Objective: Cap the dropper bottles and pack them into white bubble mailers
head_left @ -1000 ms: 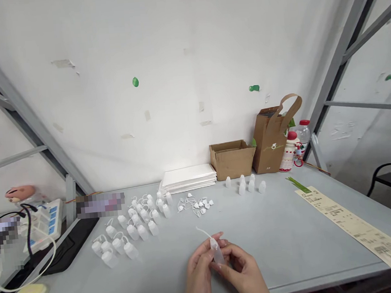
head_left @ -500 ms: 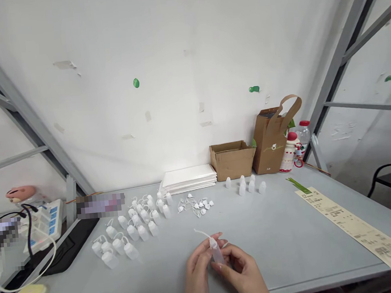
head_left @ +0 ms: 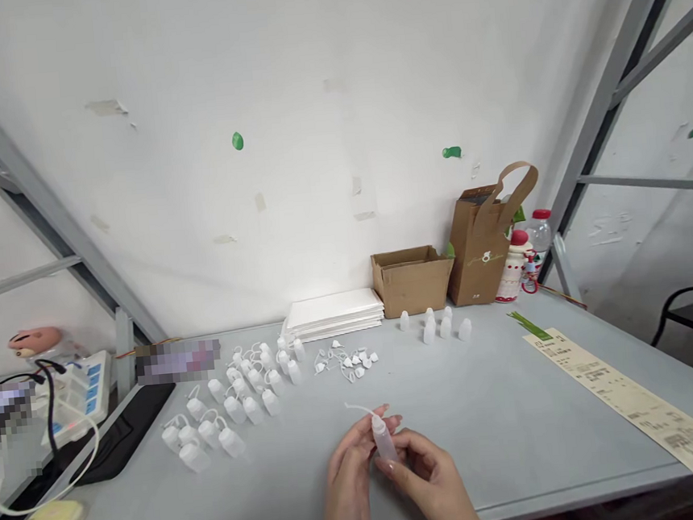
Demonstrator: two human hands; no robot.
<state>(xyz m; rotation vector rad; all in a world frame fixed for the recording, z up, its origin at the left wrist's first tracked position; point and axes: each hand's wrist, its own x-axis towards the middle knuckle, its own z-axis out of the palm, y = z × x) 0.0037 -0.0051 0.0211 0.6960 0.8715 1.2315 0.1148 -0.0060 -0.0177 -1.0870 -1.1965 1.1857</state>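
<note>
A small translucent squeeze bottle stands nearly upright between my hands, close to the table's front edge. Its white cap strap curves out from the neck to the upper left. My right hand pinches the bottle's body between thumb and fingers. Around its left side and behind the neck curl the fingers of my left hand, touching it. Several white caps with straps lie in a loose pile beyond my hands. To the left stand several capped bottles; at the back right are several bottles without straps.
White flat boxes or sheets are stacked against the wall, beside a cardboard box and a brown paper bag. A long printed paper strip crosses the right side. A black mat and a power strip are at left.
Both hands keep hold of the bottle in almost the same spot. Left fingertips have shifted slightly up and back from the neck, leaving more of it visible. The camera view has tilted slightly.
</note>
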